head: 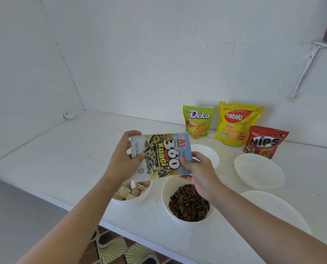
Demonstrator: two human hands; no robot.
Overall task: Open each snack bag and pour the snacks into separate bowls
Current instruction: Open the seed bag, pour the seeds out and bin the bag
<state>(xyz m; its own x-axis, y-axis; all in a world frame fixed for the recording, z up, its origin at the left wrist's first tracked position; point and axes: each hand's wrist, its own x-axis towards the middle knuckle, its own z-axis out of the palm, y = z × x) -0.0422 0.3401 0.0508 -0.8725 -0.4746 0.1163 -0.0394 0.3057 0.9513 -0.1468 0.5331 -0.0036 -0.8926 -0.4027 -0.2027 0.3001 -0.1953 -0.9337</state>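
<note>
Your left grip (124,159) and right grip (198,172) are both closed on the sunflower seed bag (160,155), thumbs on the printed face and fingers behind. They hold it in mid-frame, clear of the surface (63,149). The bag's long axis runs left to right across the frame, with its printed top toward the right grip; whether that end is torn open cannot be read. The seed bowl (165,197), holding dark seeds, sits directly below the right grip, under the bag's lower right corner. The wafer bowl (147,193) sits under the bag's left end. Judgement: this pour is done or nearly so. The Deka bag (197,121), nabati bag (237,123) and Nips bag (264,142) stand in the upper right, with an empty bowl (258,170) in front of them. Your right grip is the nearer one for that reach.
</note>
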